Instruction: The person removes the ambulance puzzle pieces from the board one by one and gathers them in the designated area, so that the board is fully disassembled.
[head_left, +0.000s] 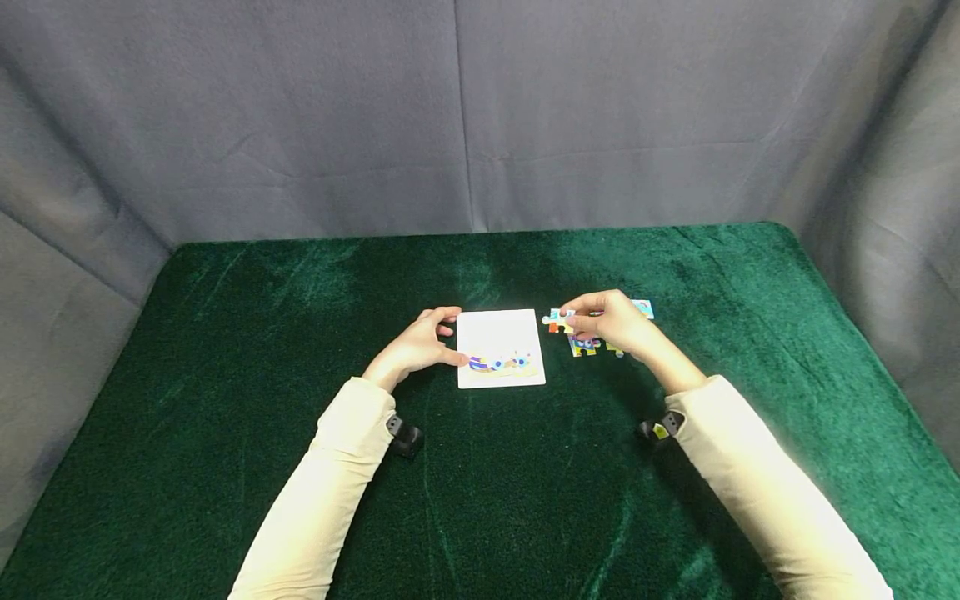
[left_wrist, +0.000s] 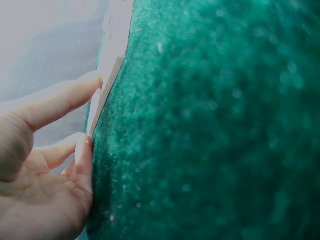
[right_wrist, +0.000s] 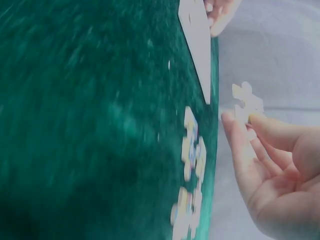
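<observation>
A white square puzzle board (head_left: 495, 332) lies on the table, with colourful picture pieces (head_left: 499, 364) along its near side. My left hand (head_left: 418, 343) rests at the board's left edge, its thumb (left_wrist: 67, 102) touching the near part and its fingers spread towards the far corner. Just right of the board, my right hand (head_left: 617, 323) pinches a jigsaw piece (right_wrist: 243, 97) between thumb and fingertips, raised above the cloth. Below and behind that hand lie several loose jigsaw pieces (head_left: 582, 346), partly hidden by it.
Dark green plush cloth (head_left: 300, 500) covers the table. Grey curtains (head_left: 337, 117) hang behind it and at both sides. Each wrist carries a small black camera, the left camera (head_left: 406, 436) close above the cloth.
</observation>
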